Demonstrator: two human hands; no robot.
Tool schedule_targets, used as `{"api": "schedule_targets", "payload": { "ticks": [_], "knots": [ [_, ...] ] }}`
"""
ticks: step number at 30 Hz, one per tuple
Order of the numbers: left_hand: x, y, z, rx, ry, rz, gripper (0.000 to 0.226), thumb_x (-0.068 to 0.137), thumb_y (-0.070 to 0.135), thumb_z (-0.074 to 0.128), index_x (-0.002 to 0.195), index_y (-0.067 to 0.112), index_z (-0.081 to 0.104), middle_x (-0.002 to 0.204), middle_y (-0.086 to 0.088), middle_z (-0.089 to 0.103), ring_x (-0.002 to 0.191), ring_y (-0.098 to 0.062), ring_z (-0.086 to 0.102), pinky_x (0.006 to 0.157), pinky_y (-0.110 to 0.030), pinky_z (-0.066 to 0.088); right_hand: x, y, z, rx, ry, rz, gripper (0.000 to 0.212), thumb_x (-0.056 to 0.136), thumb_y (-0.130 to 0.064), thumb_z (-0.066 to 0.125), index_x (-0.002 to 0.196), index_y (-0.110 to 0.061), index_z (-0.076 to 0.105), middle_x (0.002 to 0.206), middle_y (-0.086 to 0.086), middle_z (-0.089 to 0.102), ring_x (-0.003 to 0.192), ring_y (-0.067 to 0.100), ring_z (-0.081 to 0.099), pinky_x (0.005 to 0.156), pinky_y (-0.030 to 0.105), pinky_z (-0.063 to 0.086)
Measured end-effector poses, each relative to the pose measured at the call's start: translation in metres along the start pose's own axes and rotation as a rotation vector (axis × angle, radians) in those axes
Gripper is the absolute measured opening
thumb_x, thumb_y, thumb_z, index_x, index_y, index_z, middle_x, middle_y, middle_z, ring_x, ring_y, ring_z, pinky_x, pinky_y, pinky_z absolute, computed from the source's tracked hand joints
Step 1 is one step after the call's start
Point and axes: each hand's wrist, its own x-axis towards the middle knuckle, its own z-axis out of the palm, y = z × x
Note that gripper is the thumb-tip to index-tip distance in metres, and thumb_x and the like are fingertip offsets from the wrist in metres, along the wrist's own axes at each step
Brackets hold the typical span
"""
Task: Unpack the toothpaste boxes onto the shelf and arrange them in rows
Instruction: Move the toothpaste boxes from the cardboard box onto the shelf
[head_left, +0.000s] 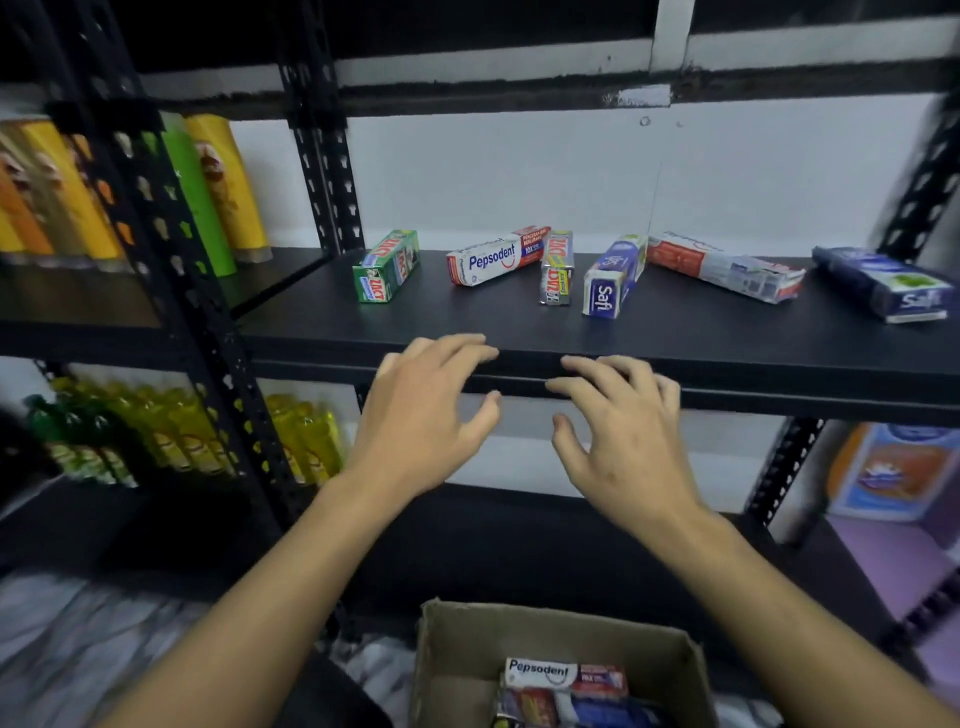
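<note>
Hand position at this step: left hand (421, 415) and right hand (618, 441) hover side by side just in front of the front edge of the shelf (467, 332), palms down, fingers spread and slightly curled, holding nothing. Six toothpaste boxes (557, 267) lie toward the back of the shelf at differing angles, not yet in rows; more lie in the cardboard carton (452, 654) below. The step in hand appears to be arranging. Recommended procedure: take each box by its long sides, turn its long axis front to back, and set it touching its neighbour; group like brands and keep one printed face outward. Work from one end of the shelf so that later reaches do not disturb aligned boxes. Avoid squeezing: the red-and-white box (727, 266) looks dented at its near end. Legible markings, left to right: green box (387, 266), "ZACT"; white-and-red box (496, 257), "Pepsodent" with "10X" on a blue panel; silver box (556, 280), "ZACT", just beside or touching the white-and-red box; blue-and-white box (613, 275), "Safi"; red-and-white box, print too blurred to read; dark blue box (888, 283) at far right, "Safi". In the carton the top box (563, 675) reads "Pepsodent"; those beneath cannot be read
</note>
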Motion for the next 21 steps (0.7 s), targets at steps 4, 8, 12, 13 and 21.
{"api": "schedule_targets", "payload": {
  "ticks": [4, 8, 12, 13, 21],
  "knots": [
    [-0.042, 0.007, 0.031, -0.003, -0.084, -0.015, 0.042, 0.089, 0.043, 0.055, 0.127, 0.026, 0.062, 0.135, 0.011, 0.058, 0.115, -0.016, 0.054, 0.094, -0.041, 0.045, -0.055, 0.005, 0.014, 0.000, -0.149, 0.026, 0.033, 0.088, -0.030, 0.061, 0.121, -0.026, 0.063, 0.132, -0.007, 0.057, 0.122, 0.020, 0.045, 0.098, 0.038, 0.034],
    [-0.088, 0.011, 0.071, -0.005, -0.236, -0.040, 0.044, 0.089, 0.043, 0.054, 0.128, 0.025, 0.062, 0.132, 0.008, 0.061, 0.116, -0.018, 0.056, 0.096, -0.042, 0.047, -0.106, 0.015, 0.035, -0.003, -0.358, 0.092, 0.039, 0.090, -0.033, 0.056, 0.128, -0.028, 0.059, 0.135, -0.008, 0.056, 0.122, 0.018, 0.044, 0.099, 0.038, 0.035],
    [-0.137, 0.016, 0.117, 0.003, -0.420, -0.052, 0.046, 0.092, 0.044, 0.054, 0.135, 0.027, 0.055, 0.134, 0.008, 0.060, 0.116, -0.019, 0.057, 0.092, -0.039, 0.043, -0.155, 0.023, 0.062, 0.086, -0.599, 0.223, 0.043, 0.092, -0.036, 0.054, 0.135, -0.031, 0.053, 0.136, -0.011, 0.054, 0.122, 0.017, 0.043, 0.100, 0.036, 0.035],
    [-0.148, 0.018, 0.128, -0.010, -0.464, -0.063, 0.047, 0.093, 0.045, 0.054, 0.137, 0.026, 0.053, 0.135, 0.008, 0.059, 0.116, -0.019, 0.056, 0.092, -0.039, 0.043, -0.168, 0.026, 0.070, 0.098, -0.659, 0.248, 0.043, 0.092, -0.035, 0.054, 0.135, -0.031, 0.053, 0.136, -0.011, 0.055, 0.122, 0.018, 0.044, 0.100, 0.037, 0.036],
    [-0.239, 0.019, 0.204, -0.086, -0.817, -0.165, 0.041, 0.091, 0.043, 0.054, 0.127, 0.025, 0.056, 0.121, 0.000, 0.064, 0.111, -0.026, 0.060, 0.089, -0.041, 0.049, -0.260, 0.052, 0.122, 0.072, -0.991, 0.380, 0.046, 0.086, -0.038, 0.057, 0.130, -0.027, 0.057, 0.117, 0.003, 0.068, 0.107, 0.030, 0.058, 0.090, 0.036, 0.049]
  ]
}}
